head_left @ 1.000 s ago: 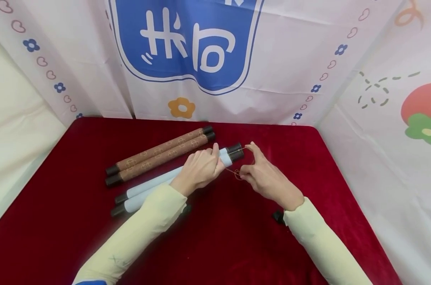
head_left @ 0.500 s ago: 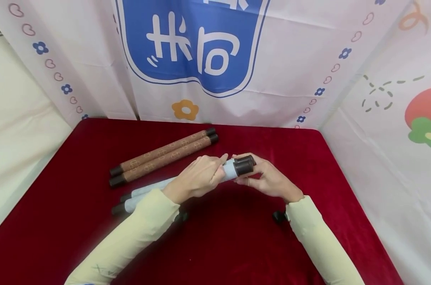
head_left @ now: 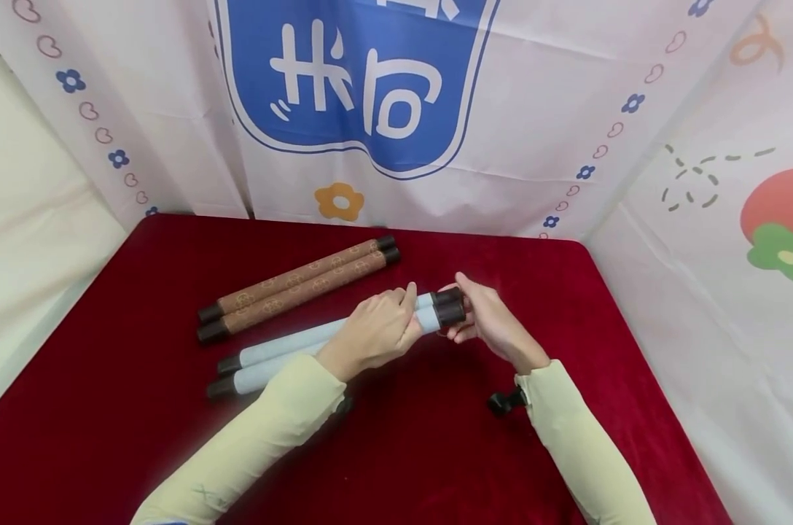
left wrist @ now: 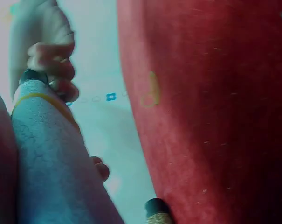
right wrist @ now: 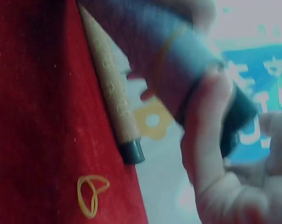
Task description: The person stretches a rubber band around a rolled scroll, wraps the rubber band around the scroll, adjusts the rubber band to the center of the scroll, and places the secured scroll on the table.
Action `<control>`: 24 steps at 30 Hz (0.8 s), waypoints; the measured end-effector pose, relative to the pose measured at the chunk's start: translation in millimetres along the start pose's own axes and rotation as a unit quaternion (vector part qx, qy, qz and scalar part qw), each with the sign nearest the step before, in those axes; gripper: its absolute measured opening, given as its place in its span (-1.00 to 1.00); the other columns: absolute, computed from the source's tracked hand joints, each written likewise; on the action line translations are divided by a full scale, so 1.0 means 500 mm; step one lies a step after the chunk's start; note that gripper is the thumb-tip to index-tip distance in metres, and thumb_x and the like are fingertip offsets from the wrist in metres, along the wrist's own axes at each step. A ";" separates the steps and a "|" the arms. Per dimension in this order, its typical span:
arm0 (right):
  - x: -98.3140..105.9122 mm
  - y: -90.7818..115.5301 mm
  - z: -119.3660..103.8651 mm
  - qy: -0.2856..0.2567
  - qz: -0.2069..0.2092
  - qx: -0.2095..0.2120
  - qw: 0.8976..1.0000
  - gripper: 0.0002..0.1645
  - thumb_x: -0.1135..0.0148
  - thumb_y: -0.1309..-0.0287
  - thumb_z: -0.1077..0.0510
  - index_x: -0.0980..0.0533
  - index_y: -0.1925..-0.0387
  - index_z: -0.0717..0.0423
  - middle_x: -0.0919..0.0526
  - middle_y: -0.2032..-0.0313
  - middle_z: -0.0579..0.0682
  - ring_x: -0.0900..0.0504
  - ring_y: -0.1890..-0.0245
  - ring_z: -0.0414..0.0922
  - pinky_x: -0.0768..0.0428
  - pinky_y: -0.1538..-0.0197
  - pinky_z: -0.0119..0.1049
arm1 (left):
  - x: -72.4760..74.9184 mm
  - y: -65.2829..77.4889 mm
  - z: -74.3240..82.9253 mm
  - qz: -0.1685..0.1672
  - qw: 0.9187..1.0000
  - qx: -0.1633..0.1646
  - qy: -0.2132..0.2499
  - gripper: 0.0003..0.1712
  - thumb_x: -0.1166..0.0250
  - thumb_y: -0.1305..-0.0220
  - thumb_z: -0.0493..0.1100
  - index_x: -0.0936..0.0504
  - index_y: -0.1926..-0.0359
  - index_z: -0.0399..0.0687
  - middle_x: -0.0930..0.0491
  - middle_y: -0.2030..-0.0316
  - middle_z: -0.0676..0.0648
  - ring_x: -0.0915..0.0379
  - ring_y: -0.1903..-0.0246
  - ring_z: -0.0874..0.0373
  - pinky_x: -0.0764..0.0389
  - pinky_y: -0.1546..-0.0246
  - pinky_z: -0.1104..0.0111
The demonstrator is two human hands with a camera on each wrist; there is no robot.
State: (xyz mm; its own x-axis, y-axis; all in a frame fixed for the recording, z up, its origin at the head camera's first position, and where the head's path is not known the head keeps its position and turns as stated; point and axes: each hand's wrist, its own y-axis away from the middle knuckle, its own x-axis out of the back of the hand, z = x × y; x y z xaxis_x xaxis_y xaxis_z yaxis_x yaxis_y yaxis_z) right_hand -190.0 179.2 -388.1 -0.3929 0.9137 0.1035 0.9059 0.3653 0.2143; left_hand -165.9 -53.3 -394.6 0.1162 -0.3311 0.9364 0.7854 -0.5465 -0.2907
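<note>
Two light-blue scrolls (head_left: pixel 265 372) with black end caps lie side by side, their right ends raised off the table. My left hand (head_left: pixel 373 329) grips both near the right end. Around the black caps, my right hand (head_left: pixel 498 321) curls its fingers, the thumb pointing up. A thin yellow rubber band (right wrist: pixel 168 46) goes round the blue scrolls near the caps in the right wrist view; the left wrist view shows this band (left wrist: pixel 43 96) too. Another loose yellow rubber band (right wrist: pixel 88 197) appears against the red cloth in the right wrist view.
Two brown patterned scrolls (head_left: pixel 301 286) with black ends lie together behind the blue pair. A red cloth (head_left: pixel 423 452) covers the table. White printed curtains (head_left: pixel 521 109) stand behind and at the sides. A black wrist device (head_left: pixel 504 401) sits under my right cuff.
My right hand was stretching the rubber band off the scrolls' right end; it then closed round the black caps. The raised end has come slightly nearer me, and the right thumb now points up.
</note>
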 end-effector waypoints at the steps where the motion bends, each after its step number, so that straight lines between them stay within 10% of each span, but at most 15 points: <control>1: -0.008 -0.002 -0.004 0.006 0.009 0.002 1.000 -0.27 0.14 -0.61 -0.33 -0.49 -0.22 0.22 -0.68 0.37 0.06 -0.63 0.59 -0.16 -0.67 0.44 -0.36 | -0.004 0.000 0.000 0.004 1.000 0.002 -0.005 -0.28 0.08 -0.45 0.03 -0.45 -0.37 -0.46 -0.72 0.00 -0.32 -0.71 0.17 -0.09 -0.76 0.10 0.09; 11: -0.039 -0.024 -0.004 0.130 0.105 0.022 0.986 -0.41 0.00 -0.55 -0.30 -0.55 -0.05 0.13 -0.59 0.33 0.13 -0.53 0.63 -0.10 -0.57 0.53 -0.36 | -0.009 -0.004 -0.011 -0.041 0.993 0.078 0.085 0.02 -0.14 -0.31 0.44 -0.34 -0.54 -0.15 -0.63 -0.18 -0.15 -0.58 0.09 0.08 -0.69 0.13 0.16; 24: -0.053 -0.033 0.008 0.178 0.153 0.040 0.971 -0.44 0.08 -0.60 -0.28 -0.60 -0.01 0.06 -0.64 0.21 0.16 -0.58 0.47 0.00 -0.70 0.44 -0.11 | -0.016 -0.018 -0.027 -0.051 0.985 0.061 0.151 -0.22 -0.41 -0.25 0.37 -0.56 -0.27 -0.02 -0.62 0.19 0.02 -0.52 0.26 0.19 -0.59 0.31 0.33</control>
State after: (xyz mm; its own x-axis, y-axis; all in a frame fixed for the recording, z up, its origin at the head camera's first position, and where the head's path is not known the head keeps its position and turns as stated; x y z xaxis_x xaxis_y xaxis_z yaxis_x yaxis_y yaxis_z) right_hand -194.0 149.5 -398.3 -0.1209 0.8673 0.4829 0.9926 0.1127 0.0461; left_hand -182.1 -55.9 -402.1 -0.1393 -0.5037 0.8526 0.8529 -0.4985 -0.1551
